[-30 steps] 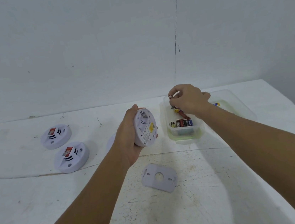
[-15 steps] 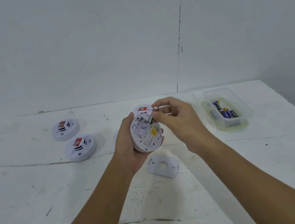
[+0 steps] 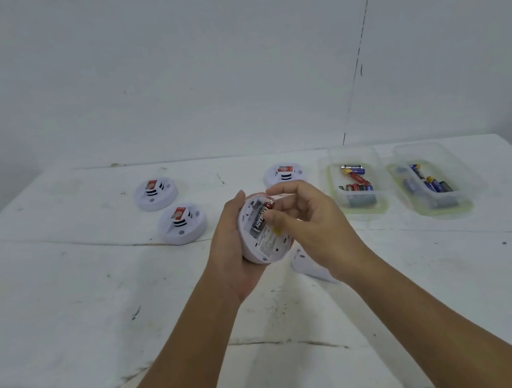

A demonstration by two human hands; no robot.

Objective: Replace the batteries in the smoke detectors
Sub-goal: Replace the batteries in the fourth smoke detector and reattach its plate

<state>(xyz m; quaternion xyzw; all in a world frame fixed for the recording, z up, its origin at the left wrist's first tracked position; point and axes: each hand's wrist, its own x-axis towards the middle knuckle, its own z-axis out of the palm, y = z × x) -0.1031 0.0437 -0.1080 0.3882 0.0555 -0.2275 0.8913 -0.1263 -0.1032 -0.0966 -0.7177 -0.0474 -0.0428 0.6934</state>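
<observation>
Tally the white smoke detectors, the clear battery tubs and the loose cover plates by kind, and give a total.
Smoke detectors: 4, namely one far left, one nearer, one behind the hands, and one held in the left hand.
Battery tubs: 2, the nearer and the farther right.
Cover plates: 1, partly hidden under the right wrist.
Total: 7

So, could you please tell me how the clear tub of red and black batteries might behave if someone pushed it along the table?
The nearer battery tub would probably slide rather than tip, being low and wide. Its loose batteries may roll and rattle inside. It likely feels heavy for its size.
</observation>
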